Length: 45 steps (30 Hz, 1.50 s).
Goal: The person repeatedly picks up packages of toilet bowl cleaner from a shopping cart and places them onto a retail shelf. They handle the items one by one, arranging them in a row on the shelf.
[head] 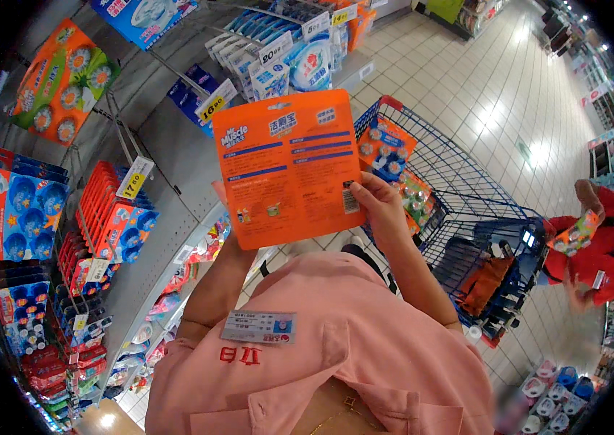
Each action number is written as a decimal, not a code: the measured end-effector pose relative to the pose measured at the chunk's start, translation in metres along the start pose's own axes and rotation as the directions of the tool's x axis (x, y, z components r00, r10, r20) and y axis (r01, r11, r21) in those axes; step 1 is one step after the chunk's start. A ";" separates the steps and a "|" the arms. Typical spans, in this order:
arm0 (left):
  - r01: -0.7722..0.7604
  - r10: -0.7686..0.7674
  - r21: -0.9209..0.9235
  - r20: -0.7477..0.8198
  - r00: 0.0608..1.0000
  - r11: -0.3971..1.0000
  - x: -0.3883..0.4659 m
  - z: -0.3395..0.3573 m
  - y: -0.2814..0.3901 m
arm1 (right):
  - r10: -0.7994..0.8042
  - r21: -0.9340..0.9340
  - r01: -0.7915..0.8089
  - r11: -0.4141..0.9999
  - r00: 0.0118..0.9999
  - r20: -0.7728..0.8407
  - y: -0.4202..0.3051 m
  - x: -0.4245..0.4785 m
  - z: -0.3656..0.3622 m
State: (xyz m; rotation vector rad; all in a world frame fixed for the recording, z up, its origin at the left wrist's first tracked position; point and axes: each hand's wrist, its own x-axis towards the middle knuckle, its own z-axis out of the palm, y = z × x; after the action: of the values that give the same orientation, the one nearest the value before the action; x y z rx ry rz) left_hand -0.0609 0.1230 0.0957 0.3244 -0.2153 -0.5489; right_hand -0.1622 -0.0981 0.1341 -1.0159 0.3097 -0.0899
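Note:
An orange Mr Muscle toilet-cleaner pack (290, 168) is held upright before my chest, its printed back facing me. My right hand (382, 202) pinches its right edge, thumb on the front near a printed code. At the left edge, my left hand (220, 192) grips it too; most of those fingers are hidden behind the pack. Just beyond my right hand stands a blue wire shopping cart (464, 179). Inside it lie an orange-and-blue pack (386, 145) and an orange-and-green pack (415, 197).
Shelving with hooks runs along my left, hung with blue blister packs (26, 212), orange packs (122, 231) and price tags (135, 177). White pouches (309, 62) hang ahead. A person in red (592, 244) stands beyond the cart, holding a colourful pack (574, 234). Tiled floor (481, 103) stretches away.

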 end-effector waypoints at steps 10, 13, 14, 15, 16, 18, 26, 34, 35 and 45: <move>0.023 -0.017 -0.079 0.074 0.997 0.997 -0.005 -0.019 0.000 | 0.008 -0.013 -0.008 1.000 1.000 -0.018 -0.002 -0.012 0.003; 0.013 -0.011 -0.027 0.057 0.998 1.000 -0.005 -0.018 0.001 | 0.020 -0.025 -0.021 0.999 0.999 -0.037 -0.002 -0.014 0.006; 0.004 -0.004 -0.005 0.048 0.999 1.000 -0.006 -0.016 0.001 | 0.025 -0.041 -0.027 0.999 0.999 -0.038 -0.001 -0.014 0.004; 0.006 -0.006 0.006 0.027 1.000 1.000 -0.007 -0.012 0.001 | 0.032 -0.056 -0.034 0.998 0.999 -0.039 0.000 -0.014 0.004; 0.007 -0.007 0.017 0.006 1.000 1.000 -0.008 -0.008 0.002 | 0.021 -0.054 -0.023 0.998 0.999 -0.027 0.000 -0.014 0.004; 0.002 0.002 0.062 -0.057 0.998 0.998 -0.010 -0.004 0.003 | 0.000 -0.051 0.000 0.999 1.000 -0.007 -0.002 -0.015 0.006; 0.101 -0.121 0.355 0.036 0.992 0.930 -0.004 0.041 -0.007 | -0.571 -0.809 0.406 0.424 0.814 0.109 0.006 -0.012 0.005; 0.416 -0.491 0.594 -0.040 0.870 0.689 0.018 0.029 -0.085 | -0.381 -0.722 0.323 0.612 0.920 0.089 -0.011 -0.040 0.013; 0.353 -0.481 0.642 0.027 0.876 0.680 0.027 0.031 -0.094 | -0.369 -0.683 0.301 0.666 0.928 0.049 -0.009 -0.040 0.001; 0.556 -0.554 0.787 -0.346 0.757 0.269 0.075 -0.015 -0.204 | 0.258 0.422 -0.001 0.907 0.791 -0.555 0.010 -0.075 -0.163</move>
State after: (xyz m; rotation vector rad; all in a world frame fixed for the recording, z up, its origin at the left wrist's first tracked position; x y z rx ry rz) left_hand -0.0913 -0.0784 0.0178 1.4736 -0.3763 -1.1482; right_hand -0.2827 -0.2106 0.0626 -0.5214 0.9124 -0.3415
